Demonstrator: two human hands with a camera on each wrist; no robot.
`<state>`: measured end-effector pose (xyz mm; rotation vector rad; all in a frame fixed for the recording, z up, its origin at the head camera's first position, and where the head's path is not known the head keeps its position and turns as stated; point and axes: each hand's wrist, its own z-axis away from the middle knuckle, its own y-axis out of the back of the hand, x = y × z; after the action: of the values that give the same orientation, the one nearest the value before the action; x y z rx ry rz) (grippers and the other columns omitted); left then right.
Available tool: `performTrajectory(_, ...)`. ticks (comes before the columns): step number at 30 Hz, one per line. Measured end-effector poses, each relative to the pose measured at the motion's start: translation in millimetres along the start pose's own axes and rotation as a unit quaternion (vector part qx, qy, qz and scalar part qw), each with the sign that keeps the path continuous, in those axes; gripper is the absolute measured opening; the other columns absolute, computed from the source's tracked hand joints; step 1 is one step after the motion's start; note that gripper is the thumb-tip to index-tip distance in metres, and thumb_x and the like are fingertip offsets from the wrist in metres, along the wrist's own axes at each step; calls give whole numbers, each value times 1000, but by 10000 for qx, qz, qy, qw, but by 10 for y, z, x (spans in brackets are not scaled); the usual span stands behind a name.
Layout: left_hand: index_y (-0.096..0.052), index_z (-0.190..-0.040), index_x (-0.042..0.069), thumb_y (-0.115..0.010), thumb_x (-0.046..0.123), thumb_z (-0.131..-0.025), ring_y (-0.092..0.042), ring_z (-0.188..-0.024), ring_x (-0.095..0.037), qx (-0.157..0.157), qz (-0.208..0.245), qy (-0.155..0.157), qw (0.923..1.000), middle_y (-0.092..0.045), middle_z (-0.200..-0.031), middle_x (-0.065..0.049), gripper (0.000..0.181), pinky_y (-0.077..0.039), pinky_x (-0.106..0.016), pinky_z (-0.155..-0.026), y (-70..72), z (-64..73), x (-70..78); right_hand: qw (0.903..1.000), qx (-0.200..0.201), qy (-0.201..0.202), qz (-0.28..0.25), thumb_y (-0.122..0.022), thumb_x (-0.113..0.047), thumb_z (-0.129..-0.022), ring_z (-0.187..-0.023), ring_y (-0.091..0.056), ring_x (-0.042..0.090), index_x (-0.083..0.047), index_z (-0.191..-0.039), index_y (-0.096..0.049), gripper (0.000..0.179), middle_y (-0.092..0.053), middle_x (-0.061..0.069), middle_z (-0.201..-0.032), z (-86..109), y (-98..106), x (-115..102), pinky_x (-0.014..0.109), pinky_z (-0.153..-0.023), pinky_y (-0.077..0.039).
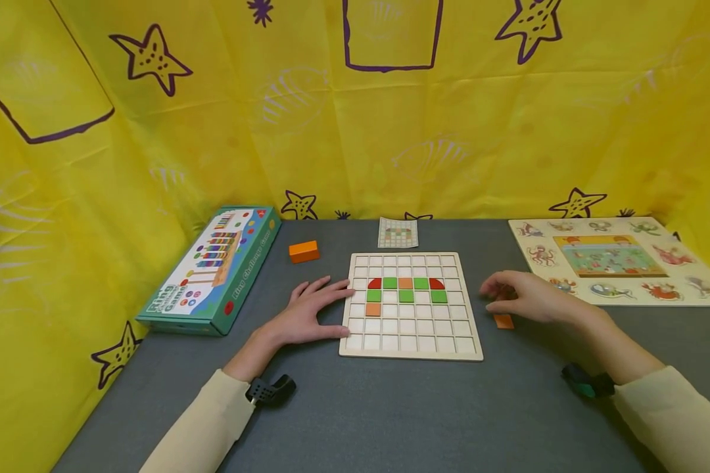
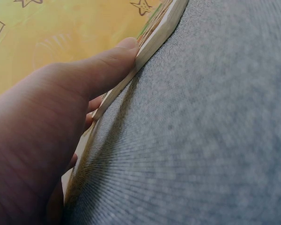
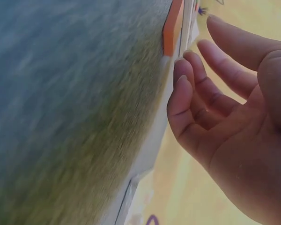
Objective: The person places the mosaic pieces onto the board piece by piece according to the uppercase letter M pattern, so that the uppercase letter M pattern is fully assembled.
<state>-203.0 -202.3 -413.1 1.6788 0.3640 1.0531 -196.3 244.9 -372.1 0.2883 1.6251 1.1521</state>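
A square wooden grid board [image 1: 411, 326] lies on the grey table, with several green, orange and red tiles in its cells. My left hand [image 1: 307, 312] spreads its fingers and thumb along the board's left edge. In the left wrist view the thumb [image 2: 103, 65] rests at the board's rim. To the right of the board, my right hand [image 1: 523, 295] is just above a loose orange square tile [image 1: 504, 322]. Its fingers are loosely bent, and the right wrist view shows nothing between the thumb [image 3: 243, 44] and fingers, with the orange tile beyond the fingertips.
A small pattern card [image 1: 398, 233] lies behind the board. An orange block [image 1: 304, 252] sits at the back left, near a green game box [image 1: 254, 263]. At the right is a wooden sea-animal puzzle board [image 1: 615, 289]. A yellow cloth [image 1: 355, 151] hangs behind the table.
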Motion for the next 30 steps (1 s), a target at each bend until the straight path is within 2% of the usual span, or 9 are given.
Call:
performTrajectory(6,-46,-154,24,-71,59,-88,-14,-151,-33,19,11,3,10000,-31,-163,3,79,-2,-64,-113,1,5,8,9998,-190,-60,-56,-76,-17,-92,-86,-60,13,-1,-113,-67,28,-67,-2,-100,115,29,53,30,-76,-51)
performTrajectory(16,-47,-154,24,-72,57,-88,-14,-151,-33,14,10,14,10000,-31,-163,3,78,-2,-63,-113,4,-4,0,9997,-216,-99,89,-78,-32,-91,-85,-59,12,-5,-111,-68,36,-64,-6,-94,204,16,76,32,-76,-50)
performTrajectory(23,-47,-154,24,-72,57,-88,-15,-151,-33,-2,-8,35,10000,-31,-163,2,78,-2,-63,-113,9,-6,14,9994,-98,130,304,-79,-32,-90,-87,-59,12,-11,-103,-71,26,-63,-6,-97,229,-2,77,34,-78,-50)
performTrajectory(30,-47,-154,24,-72,57,-88,-14,-151,-33,5,-21,33,10000,-31,-163,2,78,-2,-63,-113,7,1,4,9989,-178,264,343,-78,-26,-91,-82,-54,9,-14,-99,-70,17,-59,-6,-93,237,-23,67,31,-73,-48)
